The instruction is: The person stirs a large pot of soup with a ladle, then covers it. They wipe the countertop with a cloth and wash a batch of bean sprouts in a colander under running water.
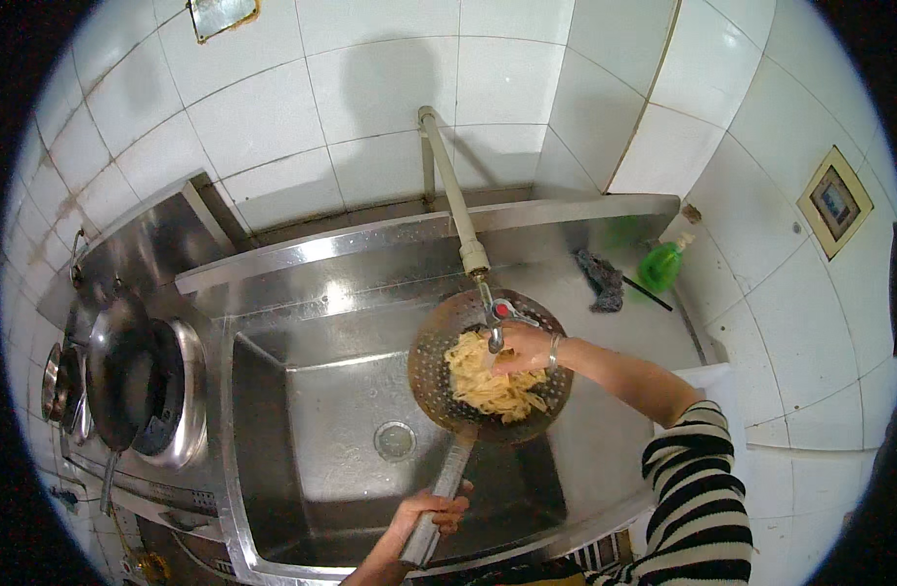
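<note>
My left hand (435, 510) grips the metal handle (445, 480) of a large perforated metal strainer (428, 381), held over the right part of the sink basin. Pale yellow strips of food (492, 384), perhaps noodles or shredded vegetable, lie in the strainer. My right hand (520, 347), with a bracelet at the wrist, reaches into the strainer at the top of the food, under the tap (495, 333). The fingers are partly hidden by the tap and the food, so whether they hold any is unclear. The tap has a red-marked lever (503, 310).
The stainless steel sink (331, 432) has a drain (395, 441). On the drainboard at right lie a dark scrubbing cloth or scourer (601, 280), a thin black stick (648, 294) and a green bottle (660, 266). A wok (122, 366) stands at left. A pale pipe (452, 183) reaches over the sink.
</note>
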### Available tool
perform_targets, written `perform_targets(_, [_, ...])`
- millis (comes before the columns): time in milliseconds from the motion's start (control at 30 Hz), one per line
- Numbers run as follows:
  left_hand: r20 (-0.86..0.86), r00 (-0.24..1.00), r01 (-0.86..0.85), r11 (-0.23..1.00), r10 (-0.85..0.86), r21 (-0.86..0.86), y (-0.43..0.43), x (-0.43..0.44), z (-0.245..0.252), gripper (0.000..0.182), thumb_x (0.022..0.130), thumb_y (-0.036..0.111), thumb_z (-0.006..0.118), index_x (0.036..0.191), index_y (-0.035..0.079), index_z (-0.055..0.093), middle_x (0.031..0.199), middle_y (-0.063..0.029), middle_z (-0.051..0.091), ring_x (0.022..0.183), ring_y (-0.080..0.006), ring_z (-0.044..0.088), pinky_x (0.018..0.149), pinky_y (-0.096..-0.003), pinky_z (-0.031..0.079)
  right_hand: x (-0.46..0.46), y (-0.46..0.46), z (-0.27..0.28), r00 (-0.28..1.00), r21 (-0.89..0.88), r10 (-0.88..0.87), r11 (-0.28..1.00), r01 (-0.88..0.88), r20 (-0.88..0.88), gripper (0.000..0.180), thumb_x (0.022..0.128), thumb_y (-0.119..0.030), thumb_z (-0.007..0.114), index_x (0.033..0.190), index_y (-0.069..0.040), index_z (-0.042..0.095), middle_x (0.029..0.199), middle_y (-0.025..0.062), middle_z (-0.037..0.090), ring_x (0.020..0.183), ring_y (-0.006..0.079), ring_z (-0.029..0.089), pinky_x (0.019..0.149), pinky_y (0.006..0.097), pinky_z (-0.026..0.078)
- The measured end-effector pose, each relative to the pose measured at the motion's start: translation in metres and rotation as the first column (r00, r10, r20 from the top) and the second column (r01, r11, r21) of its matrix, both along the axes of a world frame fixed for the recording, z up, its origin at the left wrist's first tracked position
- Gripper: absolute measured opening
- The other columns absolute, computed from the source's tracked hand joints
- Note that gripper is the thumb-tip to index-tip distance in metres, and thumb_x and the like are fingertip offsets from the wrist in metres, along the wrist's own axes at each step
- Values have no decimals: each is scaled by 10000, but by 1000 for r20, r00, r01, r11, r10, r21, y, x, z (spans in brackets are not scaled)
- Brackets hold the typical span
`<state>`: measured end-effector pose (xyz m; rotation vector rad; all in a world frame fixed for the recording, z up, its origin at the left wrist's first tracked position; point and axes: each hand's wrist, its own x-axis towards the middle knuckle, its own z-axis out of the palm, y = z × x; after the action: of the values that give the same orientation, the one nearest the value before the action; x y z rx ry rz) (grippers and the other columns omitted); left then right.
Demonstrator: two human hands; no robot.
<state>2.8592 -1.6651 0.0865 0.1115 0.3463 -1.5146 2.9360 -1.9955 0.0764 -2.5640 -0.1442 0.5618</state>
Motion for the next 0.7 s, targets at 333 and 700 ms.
perform_targets(333, [18, 999, -43, 998, 43, 48, -6, 9, 9, 394, 772, 51, 457, 1130, 1, 301, 722, -18, 368, 517, -57, 388, 492, -230, 361, -8, 48, -50, 975, -129, -163, 975, 183, 152, 628, 693, -178, 506, 1235, -70, 209, 1015, 287, 448, 898, 359, 479, 711, 406, 423])
perform_targets(700, [65, 997, -41, 994, 35, 99, 15, 5, -9, 409, 748, 46, 491, 1110, 0, 305, 701, -17, 371, 498, -61, 379, 471, -215, 342, -2, 21, -26, 931, -92, -205, 978, 185, -303, 367, 761, -299, 517, 1075, -123, 443, 1053, 187, 460, 944, 253, 481, 766, 366, 375])
